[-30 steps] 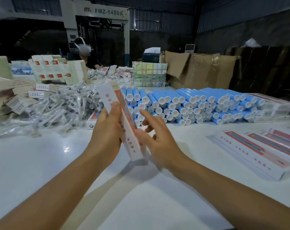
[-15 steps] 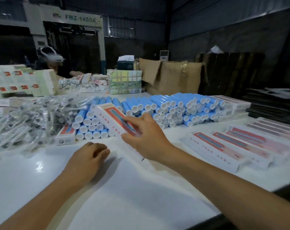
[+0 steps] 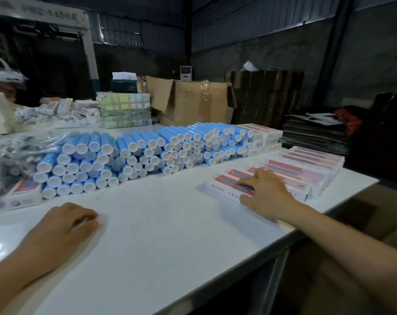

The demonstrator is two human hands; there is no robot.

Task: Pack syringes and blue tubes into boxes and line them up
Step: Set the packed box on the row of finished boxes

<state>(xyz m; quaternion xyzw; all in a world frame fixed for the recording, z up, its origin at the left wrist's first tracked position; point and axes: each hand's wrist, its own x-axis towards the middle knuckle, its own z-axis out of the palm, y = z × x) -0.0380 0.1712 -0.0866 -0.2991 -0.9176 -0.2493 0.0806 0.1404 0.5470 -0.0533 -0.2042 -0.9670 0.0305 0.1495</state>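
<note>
Head view: right hand [image 3: 264, 193] on nearest box [image 3: 222, 186].

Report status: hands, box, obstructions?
Right hand flat on long white-and-red cardboard box, nearest in row. Left hand idle on table. Nothing obstructing.

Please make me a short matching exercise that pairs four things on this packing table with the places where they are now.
Things:
1. left hand
2. right hand
3. blue tubes
4. bagged syringes

Places:
A. piled at the table's far left edge
B. resting on the nearest box of the row
C. stacked along the middle of the table
D. loosely curled on the bare white table

Pairs: 1-D, 2-B, 3-C, 4-A
</note>
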